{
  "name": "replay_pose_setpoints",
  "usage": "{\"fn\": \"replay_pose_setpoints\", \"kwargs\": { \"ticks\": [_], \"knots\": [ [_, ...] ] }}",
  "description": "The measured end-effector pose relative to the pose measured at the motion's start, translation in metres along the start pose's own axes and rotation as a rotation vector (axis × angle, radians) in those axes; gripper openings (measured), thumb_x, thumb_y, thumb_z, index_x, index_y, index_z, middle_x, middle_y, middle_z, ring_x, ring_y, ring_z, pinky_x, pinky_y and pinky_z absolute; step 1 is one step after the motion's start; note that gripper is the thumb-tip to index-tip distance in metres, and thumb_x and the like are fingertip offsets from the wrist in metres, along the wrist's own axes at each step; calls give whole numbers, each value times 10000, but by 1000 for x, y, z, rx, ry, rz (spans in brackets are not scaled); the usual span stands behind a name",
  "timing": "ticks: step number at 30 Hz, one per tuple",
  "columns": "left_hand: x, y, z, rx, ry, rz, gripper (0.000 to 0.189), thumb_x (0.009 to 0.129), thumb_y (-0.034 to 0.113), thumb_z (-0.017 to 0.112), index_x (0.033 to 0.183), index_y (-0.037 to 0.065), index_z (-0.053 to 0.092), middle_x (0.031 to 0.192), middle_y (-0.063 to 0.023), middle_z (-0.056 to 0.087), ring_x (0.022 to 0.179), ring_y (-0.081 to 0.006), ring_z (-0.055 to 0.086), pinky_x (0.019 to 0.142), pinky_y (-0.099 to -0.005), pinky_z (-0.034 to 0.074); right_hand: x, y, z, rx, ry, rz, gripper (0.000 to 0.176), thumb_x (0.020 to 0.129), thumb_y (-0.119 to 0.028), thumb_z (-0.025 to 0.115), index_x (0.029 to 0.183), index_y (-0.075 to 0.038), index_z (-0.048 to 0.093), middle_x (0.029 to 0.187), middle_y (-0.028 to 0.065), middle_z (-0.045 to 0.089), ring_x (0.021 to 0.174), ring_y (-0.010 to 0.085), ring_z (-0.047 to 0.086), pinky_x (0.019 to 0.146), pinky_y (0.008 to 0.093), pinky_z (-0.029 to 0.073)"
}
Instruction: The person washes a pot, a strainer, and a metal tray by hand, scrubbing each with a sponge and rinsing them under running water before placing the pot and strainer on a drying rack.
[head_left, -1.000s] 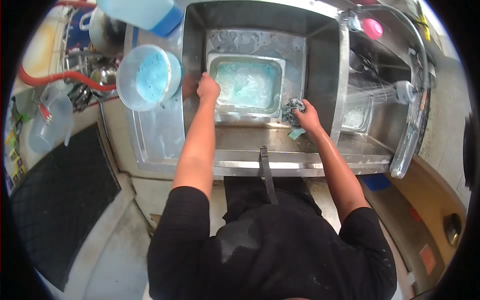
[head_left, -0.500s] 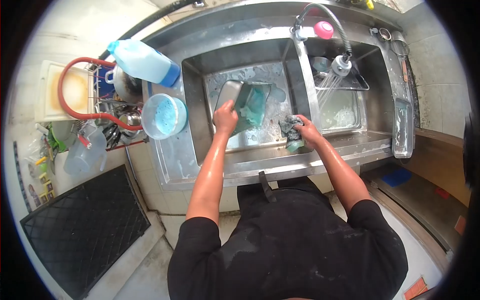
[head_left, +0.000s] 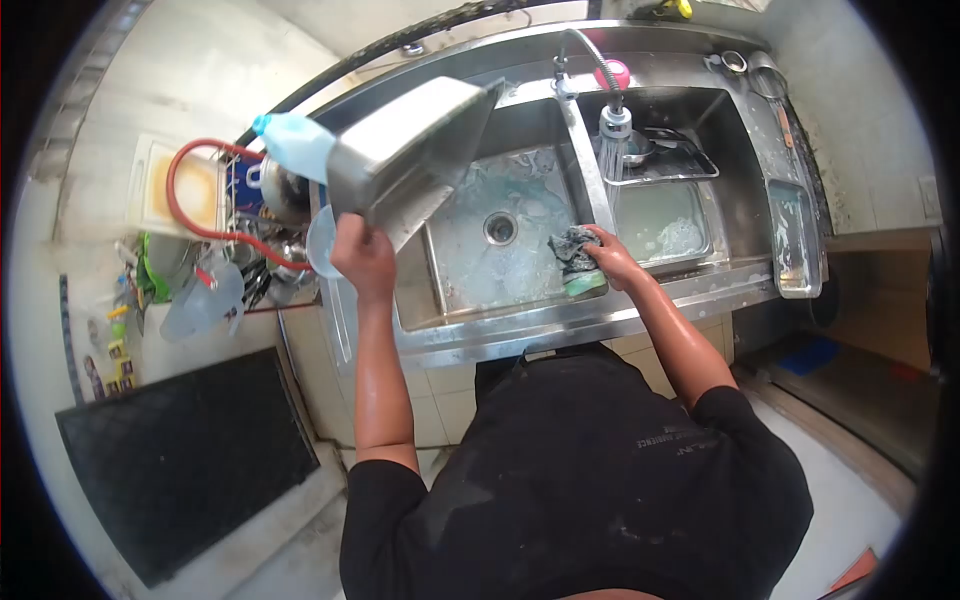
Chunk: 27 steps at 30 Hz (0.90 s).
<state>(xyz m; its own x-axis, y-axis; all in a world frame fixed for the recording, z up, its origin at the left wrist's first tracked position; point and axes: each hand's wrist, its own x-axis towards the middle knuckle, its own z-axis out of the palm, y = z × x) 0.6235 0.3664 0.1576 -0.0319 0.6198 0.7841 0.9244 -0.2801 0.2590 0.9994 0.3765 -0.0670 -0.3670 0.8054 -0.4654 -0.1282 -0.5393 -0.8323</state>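
Note:
My left hand (head_left: 364,258) is closed round the rim of a deep rectangular steel pan (head_left: 410,130), held up and tilted above the left sink basin (head_left: 415,290). Grey scouring cloth (head_left: 572,248) and a green sponge (head_left: 585,284) are bunched together in my right hand (head_left: 614,258), low over the right side of that basin. Soapy, bluish water lies on the basin floor round the drain (head_left: 500,229). Part of the pan's inside faces right, toward the basin.
Water runs from the spray tap (head_left: 616,122) into the right basin, where a wire-edged tray (head_left: 690,150) leans. A blue jug (head_left: 297,146) and a tub (head_left: 322,243) stand at left, partly behind the pan. A narrow steel tray (head_left: 793,240) rests on the right ledge.
My left hand has lifted the pan up and left out of the basin, and the soapy water from it now lies on the basin floor. My right hand keeps the cloth and sponge.

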Motion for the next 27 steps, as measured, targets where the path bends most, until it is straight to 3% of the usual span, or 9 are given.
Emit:
{"fn": "replay_pose_setpoints", "kwargs": {
  "ticks": [5, 7, 9, 13, 15, 19, 21, 23, 27],
  "knots": [
    [-42, -15, -39, -295, 51, -614, 215, 819, -77, 519, 983, -30, 650, 881, -35, 669, 803, -81, 594, 747, -229, 456, -37, -54, 19, -158, -22, -37, 433, 885, 41, 470, 1312, -18, 505, 1160, 106, 616, 1045, 178, 601, 941, 321, 482],
    [-67, 7, -44, -222, 146, -748, 208, 803, -81, 522, 970, -44, 641, 900, -26, 661, 791, -80, 585, 756, -230, 458, -39, -72, 37, -345, 12, -197, 393, 853, 17, 520, 1243, -5, 565, 1130, 95, 626, 1032, 169, 599, 939, 329, 478],
    [-101, 10, -45, -507, 149, -939, 196, 805, -70, 525, 954, -42, 647, 876, -23, 665, 783, -67, 578, 740, -222, 454, -41, -99, 80, -474, -59, -305, 406, 807, -59, 575, 1210, -20, 600, 1054, 119, 641, 923, 213, 619, 837, 334, 493],
    [-124, 42, -42, -557, 195, -970, 148, 800, -71, 528, 882, -34, 646, 770, 24, 609, 702, -47, 519, 649, -218, 425, 4, -76, 166, -1189, 13, -585, 326, 778, -31, 572, 1099, -26, 632, 1087, 217, 635, 1004, 368, 628, 854, 438, 518],
    [-121, 51, -46, -563, 134, -971, 111, 786, -79, 521, 796, -27, 619, 669, 70, 499, 635, -32, 421, 556, -223, 351, 25, -55, 203, -1471, 121, -550, 236, 785, -89, 581, 1008, -29, 630, 1027, 208, 643, 969, 377, 631, 805, 478, 529],
    [-114, 40, -42, -509, 57, -802, 109, 772, -86, 493, 759, -26, 584, 634, 85, 430, 620, -27, 362, 525, -231, 299, 12, -33, 272, -1368, -82, -687, 229, 790, -137, 585, 994, -48, 637, 1003, 208, 653, 885, 397, 650, 734, 473, 542],
    [-114, 39, -42, -590, 120, -858, 112, 758, -90, 491, 748, -21, 580, 641, 78, 452, 612, -31, 372, 526, -235, 313, -10, -42, 305, -1324, -391, -592, 186, 802, -126, 567, 953, -67, 658, 1083, 177, 629, 963, 401, 616, 788, 457, 530],
    [-119, 31, -51, -738, 299, -1026, 112, 745, -84, 485, 733, -11, 570, 645, 71, 470, 602, -35, 379, 524, -238, 321, -17, -31, 305, -1302, -344, -787, 171, 793, -107, 565, 931, -63, 654, 1074, 164, 623, 973, 386, 610, 772, 461, 535],
    [-188, 1, -83, -699, 344, -1108, 127, 740, -69, 477, 723, 15, 572, 661, 65, 502, 597, -25, 393, 520, -227, 309, -2, 3, 266, -1598, -304, -685, 207, 776, -77, 576, 972, -63, 643, 1032, 156, 623, 982, 363, 614, 758, 450, 545]
  ]
}}
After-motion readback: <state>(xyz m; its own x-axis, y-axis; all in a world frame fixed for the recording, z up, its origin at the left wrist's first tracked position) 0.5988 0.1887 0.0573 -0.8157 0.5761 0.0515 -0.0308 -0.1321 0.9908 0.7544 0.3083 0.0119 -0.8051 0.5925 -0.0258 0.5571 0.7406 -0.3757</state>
